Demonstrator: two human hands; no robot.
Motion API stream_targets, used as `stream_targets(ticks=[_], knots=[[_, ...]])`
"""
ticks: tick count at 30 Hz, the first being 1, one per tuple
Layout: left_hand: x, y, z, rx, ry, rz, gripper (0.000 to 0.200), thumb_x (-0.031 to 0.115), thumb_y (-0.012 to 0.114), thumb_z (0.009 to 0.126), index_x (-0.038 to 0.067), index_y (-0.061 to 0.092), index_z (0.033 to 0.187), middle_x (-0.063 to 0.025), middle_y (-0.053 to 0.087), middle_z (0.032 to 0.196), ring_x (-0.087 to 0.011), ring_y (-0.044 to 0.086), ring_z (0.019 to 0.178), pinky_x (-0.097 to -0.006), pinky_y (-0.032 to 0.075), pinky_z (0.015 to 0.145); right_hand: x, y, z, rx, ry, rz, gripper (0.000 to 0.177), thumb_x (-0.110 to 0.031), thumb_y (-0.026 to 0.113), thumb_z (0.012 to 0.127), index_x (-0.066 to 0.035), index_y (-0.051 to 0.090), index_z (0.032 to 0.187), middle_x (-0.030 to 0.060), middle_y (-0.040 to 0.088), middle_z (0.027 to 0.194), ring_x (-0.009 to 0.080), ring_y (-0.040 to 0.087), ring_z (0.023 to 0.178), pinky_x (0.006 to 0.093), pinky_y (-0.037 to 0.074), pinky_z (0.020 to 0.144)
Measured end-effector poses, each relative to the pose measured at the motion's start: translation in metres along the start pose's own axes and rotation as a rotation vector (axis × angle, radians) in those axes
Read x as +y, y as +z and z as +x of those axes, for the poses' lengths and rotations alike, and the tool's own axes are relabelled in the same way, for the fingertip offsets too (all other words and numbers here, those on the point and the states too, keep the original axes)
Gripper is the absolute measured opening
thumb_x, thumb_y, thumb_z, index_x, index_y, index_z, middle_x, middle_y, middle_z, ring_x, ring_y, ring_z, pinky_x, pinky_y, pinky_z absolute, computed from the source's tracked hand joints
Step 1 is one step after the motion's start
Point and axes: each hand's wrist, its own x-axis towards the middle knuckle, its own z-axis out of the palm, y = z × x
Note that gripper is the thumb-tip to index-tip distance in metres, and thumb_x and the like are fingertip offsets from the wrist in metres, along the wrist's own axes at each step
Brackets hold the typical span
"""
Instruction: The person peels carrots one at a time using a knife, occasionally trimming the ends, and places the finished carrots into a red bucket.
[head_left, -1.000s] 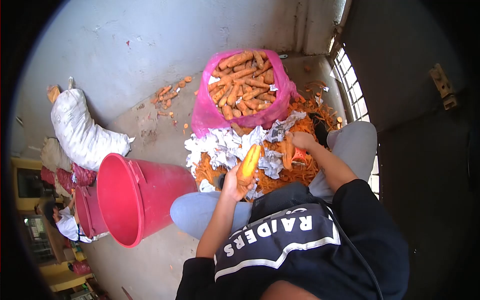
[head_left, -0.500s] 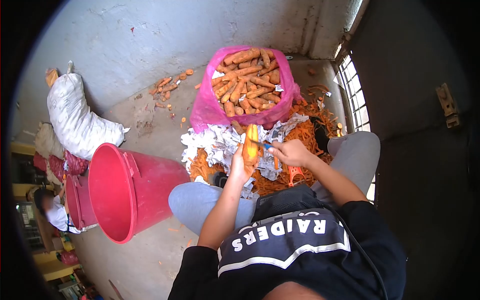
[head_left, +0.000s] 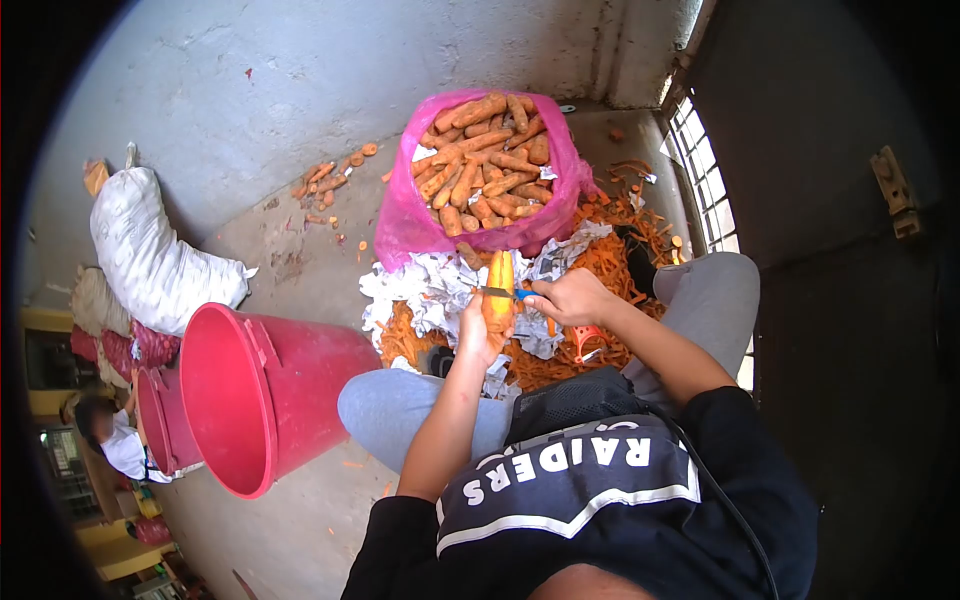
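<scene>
A partly peeled carrot [head_left: 502, 272] stands roughly upright in my left hand [head_left: 484, 333], with its bright yellow-orange upper part above my fingers. My right hand [head_left: 573, 298] is closed round the blue handle of a knife [head_left: 497, 292], whose dark blade lies across the carrot. Just beyond my hands is a pink plastic bag [head_left: 397, 222] full of unpeeled carrots [head_left: 478, 160]. Orange peelings [head_left: 590, 268] and crumpled printed paper [head_left: 425, 290] cover the floor under and around my hands.
A large red bucket [head_left: 320, 372] lies tilted at the left, its mouth facing left. Behind it are a white sack [head_left: 150, 245], another red bucket [head_left: 165, 410] and a person [head_left: 120, 440]. Carrot pieces [head_left: 325, 185] lie near the wall. A dark door [head_left: 850, 330] is at the right.
The knife blade has moved left and now crosses the carrot's face. My right hand has shifted slightly left. The view has tilted a little.
</scene>
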Motion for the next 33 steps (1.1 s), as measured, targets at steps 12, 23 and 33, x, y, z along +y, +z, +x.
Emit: stream_targets(ticks=[12, 23, 33], knots=[[0.003, 0.002, -0.007, 0.018, -0.019, 0.042, 0.037, 0.037, 0.029, 0.098, 0.009, 0.052, 0.104, -0.0121, 0.059, 0.076, -0.0196, 0.055, 0.055, -0.0269, 0.04, 0.041, 0.015, 0.012, 0.015, 0.023, 0.051, -0.026, 0.05, -0.053, 0.029, 0.094, -0.013, 0.059, 0.096, 0.0168, 0.06, 0.063, 0.0374, 0.06, 0.063, 0.0484, 0.046, 0.057], [-0.005, -0.001, -0.018, -0.039, -0.103, 0.069, 0.04, 0.036, 0.029, 0.098, 0.005, 0.053, 0.108, -0.0125, 0.06, 0.076, -0.0187, 0.054, 0.055, -0.0274, 0.039, 0.042, 0.114, 0.035, 0.003, -0.119, 0.553, 0.131, 0.063, -0.056, 0.024, 0.093, -0.008, 0.064, 0.104, 0.0167, 0.065, 0.1, 0.0344, 0.061, 0.095, 0.044, 0.047, 0.082], [-0.001, 0.004, -0.003, -0.079, -0.077, -0.018, 0.036, 0.036, 0.036, 0.096, 0.008, 0.056, 0.107, -0.0112, 0.062, 0.079, -0.0177, 0.058, 0.061, -0.0284, 0.045, 0.049, 0.023, 0.001, 0.006, 0.062, 0.062, 0.056, 0.049, -0.052, 0.029, 0.095, -0.011, 0.057, 0.093, 0.0162, 0.057, 0.061, 0.0375, 0.058, 0.06, 0.0478, 0.045, 0.056]])
